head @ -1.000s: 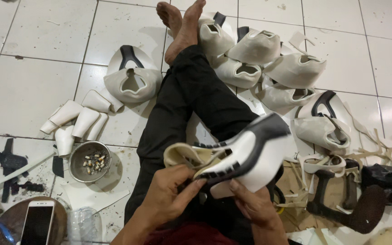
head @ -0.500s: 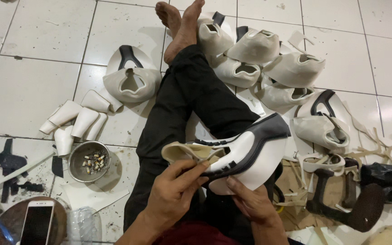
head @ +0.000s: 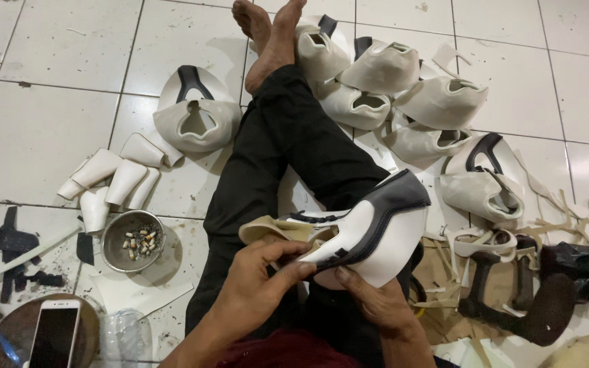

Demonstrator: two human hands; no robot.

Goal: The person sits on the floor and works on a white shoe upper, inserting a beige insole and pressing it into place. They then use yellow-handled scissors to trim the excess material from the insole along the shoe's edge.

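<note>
So the white shoe upper (head: pixel 369 235) has black trim and a tan lining; left hand (head: pixel 257 283) pinches its lining edge, right hand (head: pixel 369 303) cups it underneath.

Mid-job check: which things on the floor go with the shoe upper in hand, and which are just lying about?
In hand or of a kind:
- shoe upper, held by left hand and right hand
- pile of uppers
- lone upper
- white cut pieces
- trimmings

Lying about:
- metal bowl
- phone
- dark stand
</note>
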